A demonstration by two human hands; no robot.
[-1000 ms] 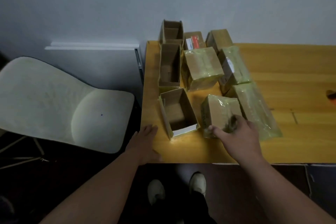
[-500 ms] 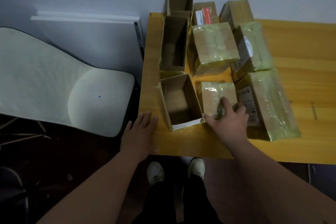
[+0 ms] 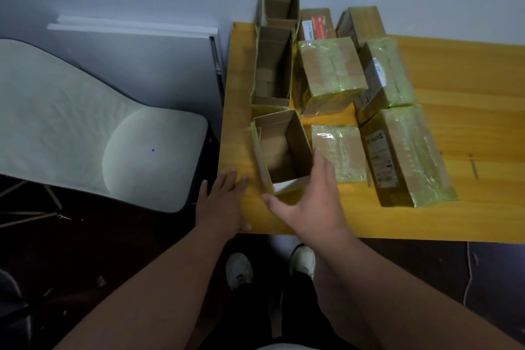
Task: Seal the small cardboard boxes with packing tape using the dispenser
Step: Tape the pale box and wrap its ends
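Red-labelled box (image 3: 317, 24); its print unreadable.

Our right hand (image 3: 315, 202) left small taped box (image 3: 338, 152), now spread around open box's (image 3: 281, 150) near right corner; camera tilted down.

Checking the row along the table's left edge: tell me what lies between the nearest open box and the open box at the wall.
In the head view, a long open box lies between the nearest open box and the far open box.
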